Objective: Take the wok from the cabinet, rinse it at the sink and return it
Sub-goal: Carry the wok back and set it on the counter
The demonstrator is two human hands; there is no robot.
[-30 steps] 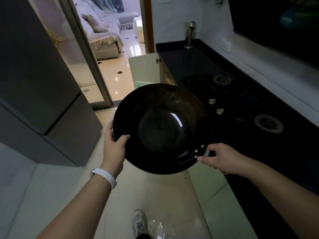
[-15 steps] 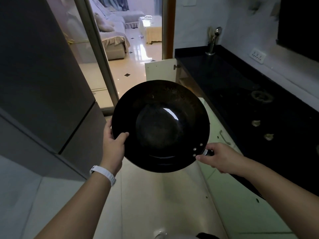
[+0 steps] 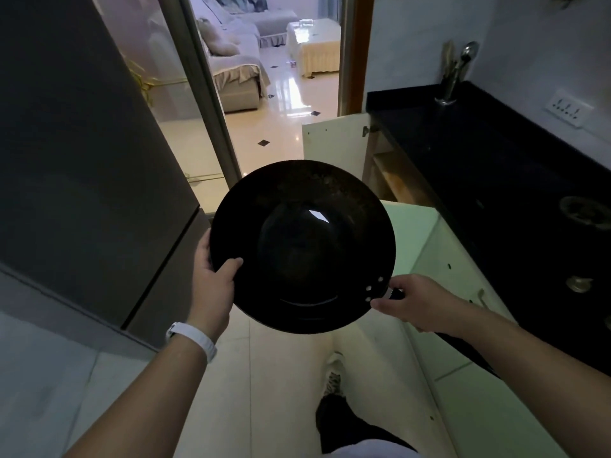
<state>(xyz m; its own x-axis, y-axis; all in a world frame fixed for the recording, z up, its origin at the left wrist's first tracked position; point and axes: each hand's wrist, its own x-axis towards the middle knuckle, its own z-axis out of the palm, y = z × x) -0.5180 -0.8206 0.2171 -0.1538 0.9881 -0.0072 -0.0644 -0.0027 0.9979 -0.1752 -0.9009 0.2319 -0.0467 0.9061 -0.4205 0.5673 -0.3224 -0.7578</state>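
Note:
A round black wok hangs in the air in front of me, its glossy inside facing up. My left hand grips its left rim, thumb over the edge. My right hand is closed around the wok's handle at the lower right, next to three rivets. Ahead to the right, a cabinet under the counter stands open, its pale door swung outward. A metal faucet rises at the far end of the black counter; the sink basin itself is too dark to make out.
A tall grey fridge fills the left side. Pale green lower cabinet fronts run along the right under the counter, with gas burners on top. A doorway ahead leads to a living room. My foot is on the tiled floor.
I have walked forward along the counter with the wok held the same way in both hands. The open cabinet and the faucet are closer, and the burners have slid to the right edge.

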